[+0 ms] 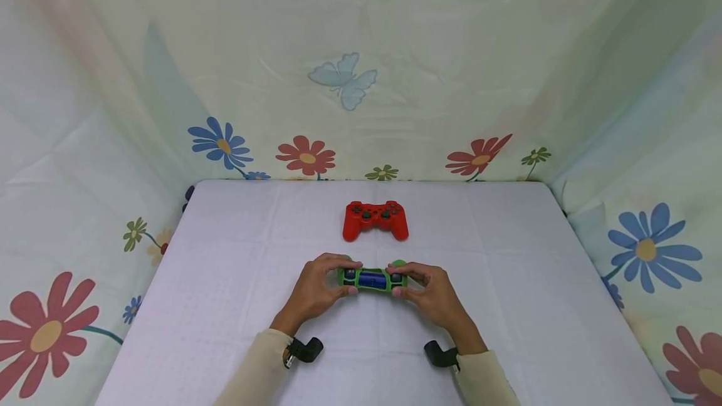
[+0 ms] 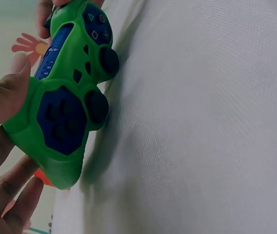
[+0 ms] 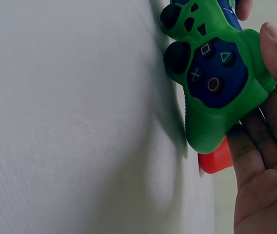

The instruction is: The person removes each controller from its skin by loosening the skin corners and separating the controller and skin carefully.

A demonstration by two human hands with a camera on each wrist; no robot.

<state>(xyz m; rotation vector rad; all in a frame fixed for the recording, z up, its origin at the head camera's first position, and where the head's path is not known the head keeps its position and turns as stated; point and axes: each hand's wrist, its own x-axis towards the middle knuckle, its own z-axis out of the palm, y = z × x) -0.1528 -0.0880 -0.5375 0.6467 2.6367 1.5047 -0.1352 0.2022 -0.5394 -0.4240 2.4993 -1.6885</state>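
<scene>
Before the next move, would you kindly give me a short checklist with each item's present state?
1. Left hand holding the green controller: ok, at one end.
2. Right hand holding it too: ok, at the other end.
3. Red controller apart from the green one: ok, it lies farther back on the table.
4. Circle button uncovered by fingers: ok.
5. Green controller fully clear of the table: cannot tell.

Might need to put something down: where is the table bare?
The table is bare left of the red controller, out to the edge, and likewise right; a smaller patch lies between the wrist cameras. The middle is crowded: left hand and right hand hold the green controller, with only a narrow strip between it and the red one.
</scene>
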